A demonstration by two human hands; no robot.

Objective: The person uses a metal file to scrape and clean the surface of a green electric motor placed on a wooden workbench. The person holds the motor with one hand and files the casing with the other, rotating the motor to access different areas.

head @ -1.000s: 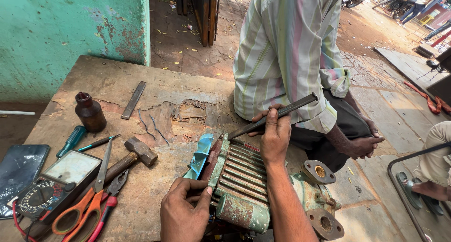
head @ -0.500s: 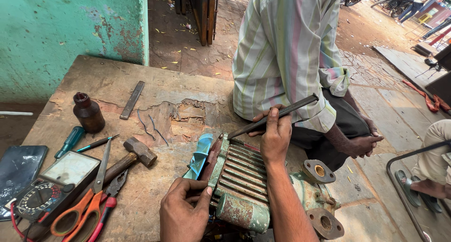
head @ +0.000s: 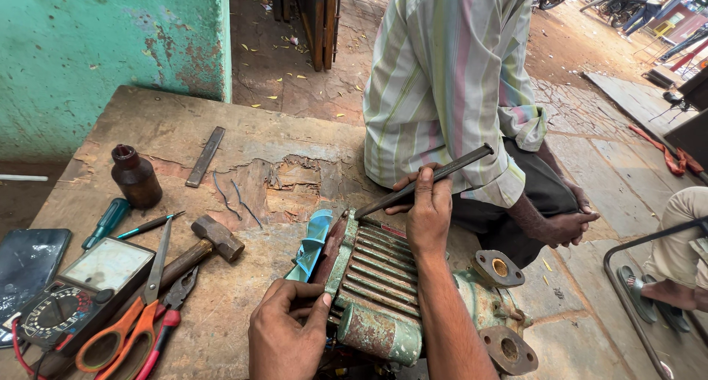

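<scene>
The finned motor-pump body [head: 383,277] was steadied at its end cover by the left hand [head: 287,336], while a steel chisel [head: 428,181], gripped tightly in the right hand [head: 428,210], was angled into the cover's seam.

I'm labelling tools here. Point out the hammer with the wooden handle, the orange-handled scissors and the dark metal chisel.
Hammer with wooden handle [head: 217,237]: head view, steel head.
Orange-handled scissors [head: 118,339]: head view, handle loops.
Dark metal chisel [head: 461,161]: head view, upper shaft.
</scene>
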